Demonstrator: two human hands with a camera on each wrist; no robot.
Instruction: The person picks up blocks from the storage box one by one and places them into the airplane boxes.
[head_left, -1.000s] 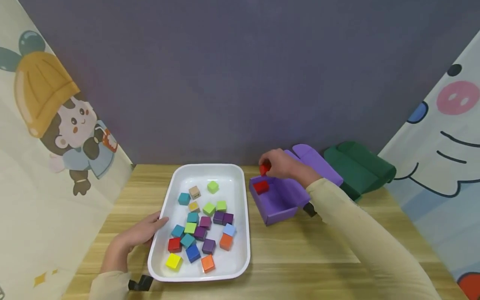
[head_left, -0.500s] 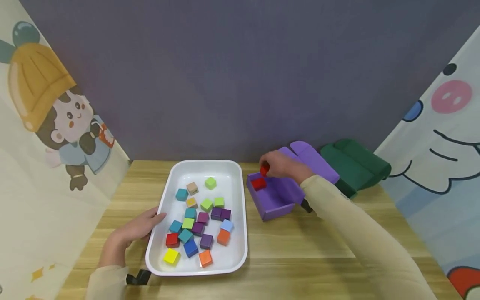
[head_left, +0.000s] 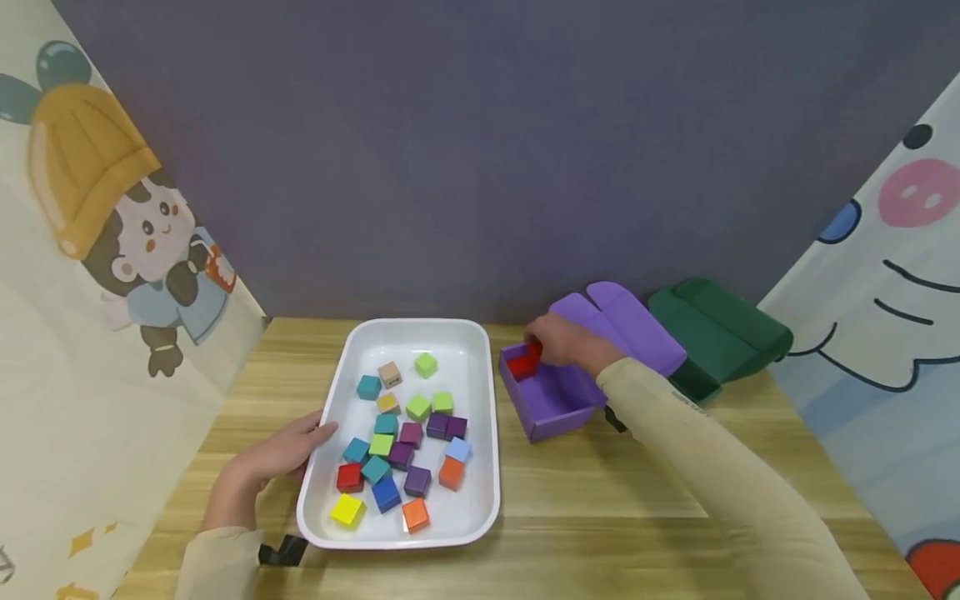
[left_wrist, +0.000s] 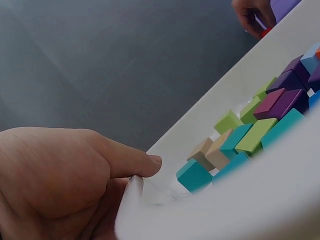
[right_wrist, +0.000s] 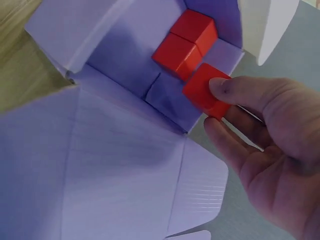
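Note:
My left hand [head_left: 281,450] grips the left rim of a white tray [head_left: 461,358]; in the left wrist view the thumb [left_wrist: 142,162] lies over the rim and the other fingers are largely hidden below. Several coloured cubes lie scattered inside the tray. My right hand [head_left: 568,340] pinches a red cube [right_wrist: 202,92] between thumb and fingers at the far end of an open purple box [head_left: 555,427]. Two more red cubes [right_wrist: 176,54] sit side by side on the box floor, just beyond the held one in the right wrist view.
Behind and right of the purple box stands a green box [head_left: 720,342] with its lid raised. A dark grey wall [head_left: 480,167] closes off the table's [head_left: 600,508] back edge. Printed panels flank both sides. The purple lid [head_left: 637,329] leans back behind my right forearm.
My right hand has lowered with the red cube, from above the purple box's far end down into it. The left hand stays on the tray's rim. The whole view shifted slightly.

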